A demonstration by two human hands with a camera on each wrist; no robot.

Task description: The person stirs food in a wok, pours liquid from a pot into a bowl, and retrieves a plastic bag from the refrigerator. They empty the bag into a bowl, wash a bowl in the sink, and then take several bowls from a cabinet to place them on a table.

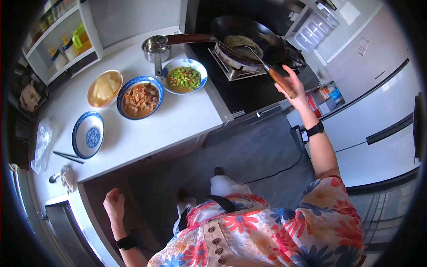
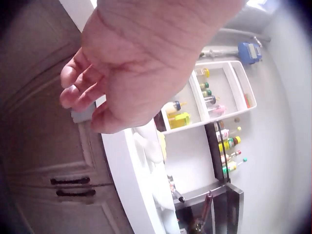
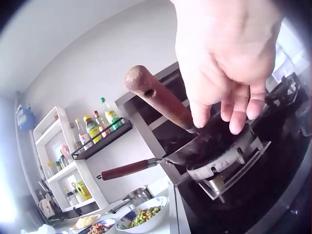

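Note:
A wok spatula (image 1: 280, 81) with a wooden handle leans in the dark wok (image 1: 271, 42), its metal head down in the shiny liquid there. My right hand (image 1: 294, 86) is at that handle with fingers spread and not wrapped round it. In the right wrist view, the thumb tip lies close to where the spatula handle (image 3: 163, 101) meets the metal. The wok rests on the burner (image 3: 222, 168), its own wooden handle (image 1: 191, 39) reaching over the counter. My left hand (image 1: 114, 207) hangs beside the counter edge, fingers loosely curled and holding nothing.
On the white counter (image 1: 178, 122) stand a bowl of green diced vegetables (image 1: 186, 79), a bowl of chopped meat (image 1: 141, 99), a bowl with a pale food (image 1: 106, 88), an empty blue-patterned bowl (image 1: 89, 141), chopsticks (image 1: 68, 157) and a small saucepan (image 1: 156, 48). A seasoning shelf (image 1: 64, 38) stands behind.

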